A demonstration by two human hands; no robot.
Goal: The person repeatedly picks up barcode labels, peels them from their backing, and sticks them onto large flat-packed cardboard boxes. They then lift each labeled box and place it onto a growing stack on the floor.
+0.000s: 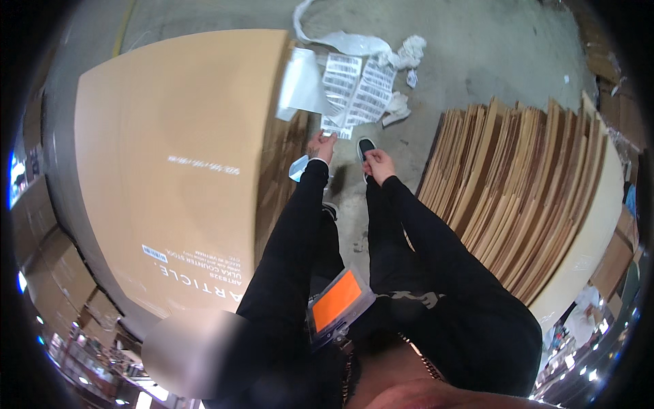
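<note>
My left hand is closed, its fingertips pinching the lower end of a white label sheet printed with rows of barcodes. More barcode labels spread beyond it, next to a curled white sheet beside the big carton. To the right, my right hand is closed with thumb and fingers together above my shoe. Whatever it may hold is too small to make out. A light blue and white piece shows just left of my left wrist.
A large brown carton fills the left side. On the right stands a tight row of flattened cardboard sheets on edge. Crumpled white backing paper lies on the concrete floor ahead. More cartons line the far left.
</note>
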